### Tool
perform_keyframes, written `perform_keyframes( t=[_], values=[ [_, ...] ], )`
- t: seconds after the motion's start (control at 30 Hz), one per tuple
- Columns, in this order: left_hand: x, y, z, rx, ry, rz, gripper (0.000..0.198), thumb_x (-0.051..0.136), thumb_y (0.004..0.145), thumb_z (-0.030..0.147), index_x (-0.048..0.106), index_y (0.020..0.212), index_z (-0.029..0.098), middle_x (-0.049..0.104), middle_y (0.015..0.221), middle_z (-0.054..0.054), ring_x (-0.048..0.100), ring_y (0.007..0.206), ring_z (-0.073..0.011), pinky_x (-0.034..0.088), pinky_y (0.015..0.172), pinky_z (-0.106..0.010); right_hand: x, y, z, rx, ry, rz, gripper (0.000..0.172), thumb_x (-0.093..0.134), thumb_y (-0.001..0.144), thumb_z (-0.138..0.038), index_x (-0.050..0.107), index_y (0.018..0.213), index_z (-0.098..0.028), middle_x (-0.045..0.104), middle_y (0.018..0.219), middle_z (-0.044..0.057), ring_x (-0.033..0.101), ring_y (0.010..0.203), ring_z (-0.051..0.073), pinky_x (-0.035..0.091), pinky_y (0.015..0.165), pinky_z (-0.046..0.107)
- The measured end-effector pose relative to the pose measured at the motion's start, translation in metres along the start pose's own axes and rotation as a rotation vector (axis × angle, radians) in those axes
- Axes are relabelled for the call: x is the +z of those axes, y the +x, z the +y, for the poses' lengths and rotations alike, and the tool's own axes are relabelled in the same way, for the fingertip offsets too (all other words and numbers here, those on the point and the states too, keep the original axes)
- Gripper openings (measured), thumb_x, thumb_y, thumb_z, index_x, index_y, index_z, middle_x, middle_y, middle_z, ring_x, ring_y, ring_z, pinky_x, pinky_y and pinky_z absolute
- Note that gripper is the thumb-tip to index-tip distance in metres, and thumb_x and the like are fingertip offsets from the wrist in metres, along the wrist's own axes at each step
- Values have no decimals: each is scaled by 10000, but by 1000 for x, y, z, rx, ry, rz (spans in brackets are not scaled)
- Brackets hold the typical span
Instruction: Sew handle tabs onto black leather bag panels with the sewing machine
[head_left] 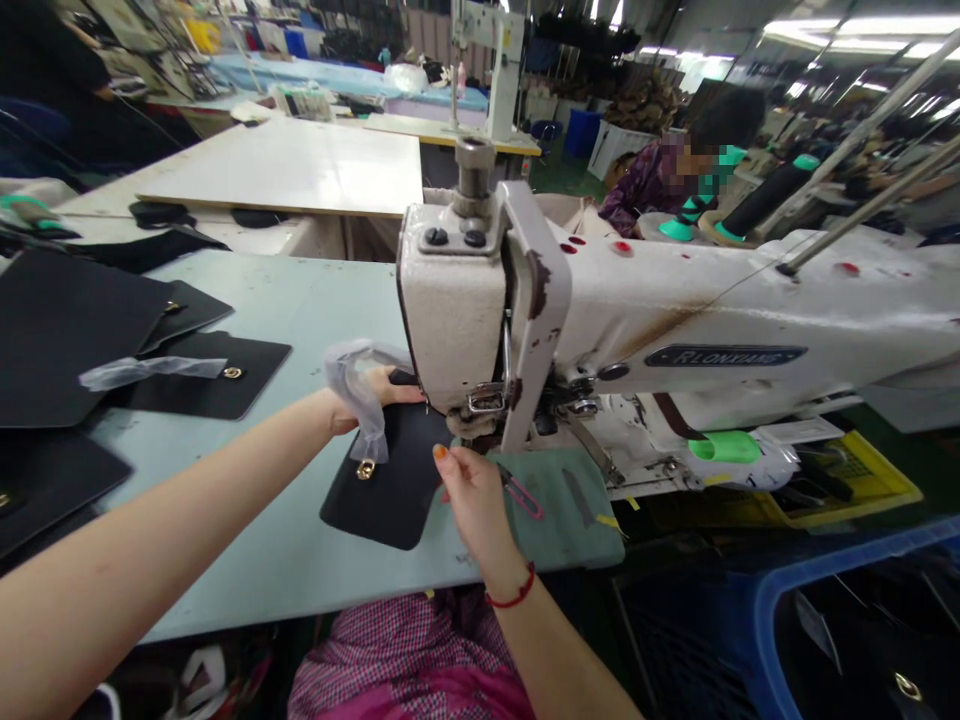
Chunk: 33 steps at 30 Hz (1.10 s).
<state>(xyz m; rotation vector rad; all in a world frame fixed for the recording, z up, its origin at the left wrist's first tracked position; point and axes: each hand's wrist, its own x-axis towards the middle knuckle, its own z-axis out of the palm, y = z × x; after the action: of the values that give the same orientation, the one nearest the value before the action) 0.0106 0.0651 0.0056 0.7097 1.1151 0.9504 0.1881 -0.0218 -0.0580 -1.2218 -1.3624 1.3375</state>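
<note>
A black leather flap with a gold clasp lies on the pale green table under the head of a white sewing machine. My left hand rests on the flap's far edge beside the machine head, fingers closed on it, with a clear plastic wrap bunched over the hand. My right hand pinches the flap's near right edge just below the presser foot. The needle area is hidden behind the machine head.
Several black leather pieces lie at the left, one with a plastic strip. Small snips lie right of my hand. A blue crate stands at the lower right. Another person sits behind the machine.
</note>
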Motion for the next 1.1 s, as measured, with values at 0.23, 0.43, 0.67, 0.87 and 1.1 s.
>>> perform_keyframes(
  t=[0.23,0.43,0.67,0.87,1.1],
  values=[
    [-6,-34,-54,-156,-61,36,523,786,734,266,625,1220,159,769,928,-103,741,825,-266,619,733,-331,-31,-1,-7,92,53,-143,489,545,867,-574,467,595,-175,342,576,-39,296,534,93,231,488,210],
    [-3,-35,-65,-264,-186,14,398,742,761,197,674,1150,149,767,945,-114,737,864,-286,625,770,-373,-28,1,-4,60,15,-112,487,544,872,-521,410,556,-176,304,577,-40,263,543,90,208,496,218],
    [1,-37,-64,-330,-218,-50,266,671,800,156,710,1063,149,770,924,-104,735,886,-275,607,826,-383,-30,-2,-7,31,-75,-108,475,523,896,-488,389,561,-179,288,584,-37,242,544,93,194,495,227],
    [0,-36,-62,-284,-215,-36,240,727,752,156,739,992,157,772,875,-108,744,780,-270,620,771,-372,-30,-4,-10,1,-107,-112,475,500,926,-472,350,583,-180,262,599,-36,240,554,91,181,503,235],
    [1,-34,-59,-260,-208,-16,219,749,721,146,742,939,131,769,881,-132,743,761,-262,621,746,-366,-30,0,-10,12,-125,-112,475,506,921,-469,340,585,-177,267,592,-37,253,562,87,173,507,237]
  ],
)
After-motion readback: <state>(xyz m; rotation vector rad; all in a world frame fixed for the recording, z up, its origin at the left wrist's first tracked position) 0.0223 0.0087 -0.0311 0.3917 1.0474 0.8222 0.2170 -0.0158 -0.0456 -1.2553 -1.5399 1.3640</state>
